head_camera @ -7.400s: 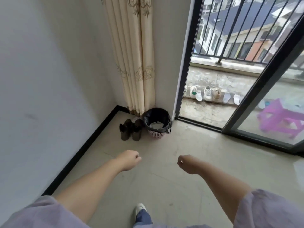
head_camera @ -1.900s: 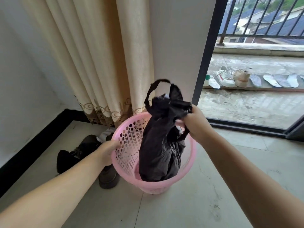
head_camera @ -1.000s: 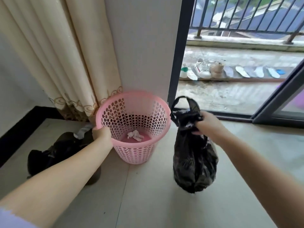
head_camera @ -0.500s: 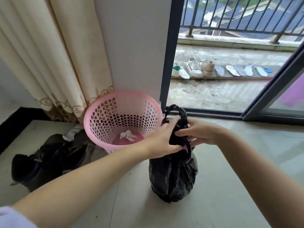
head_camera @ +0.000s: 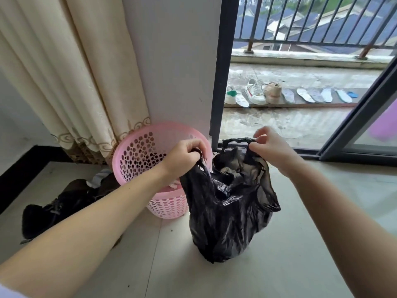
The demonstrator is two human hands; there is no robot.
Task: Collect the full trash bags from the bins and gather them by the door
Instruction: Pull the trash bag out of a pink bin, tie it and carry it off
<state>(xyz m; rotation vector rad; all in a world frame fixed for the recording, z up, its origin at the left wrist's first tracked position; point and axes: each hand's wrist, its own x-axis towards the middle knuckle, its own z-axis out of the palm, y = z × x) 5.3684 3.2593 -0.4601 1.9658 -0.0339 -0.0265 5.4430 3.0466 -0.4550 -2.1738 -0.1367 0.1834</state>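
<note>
Hands parted: left hand (head_camera: 184, 157), right hand (head_camera: 271, 147) spread bag (head_camera: 227, 211).

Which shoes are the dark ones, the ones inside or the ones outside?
The dark shoes are the ones inside, on the floor left of the pink bin under the curtain. The shoes outside, lined up on the balcony, are white and beige.

No readable text, label, brand or number on anything in view.
</note>
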